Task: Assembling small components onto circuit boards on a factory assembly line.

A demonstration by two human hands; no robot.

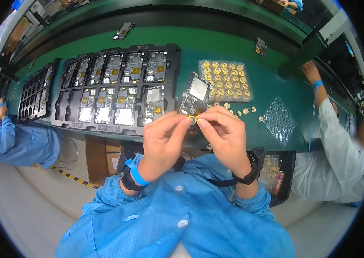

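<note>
Between the thumbs and fingertips of my left hand [163, 137] and my right hand [225, 135] is a small yellow-rimmed coin cell [193, 119]. Both hands pinch it near the front edge of the table. Just beyond my fingertips a circuit board [195, 92] with a silver shield lies tilted on the table, its near end partly hidden by my hands. To its right stands a clear blister tray [251, 98] holding rows of similar yellow coin cells. Small pale tab-like pieces [245, 111] are scattered in front of that tray.
On the left a black tray [176, 64] holds circuit boards in pockets; another black tray [40, 86] stands beyond it. An upside-down or bare clear blister sheet [278, 120] lies right. Loose boards [124, 31] [260, 47] lie at the back. Co-workers [18, 139] [332, 159] sit on both sides.
</note>
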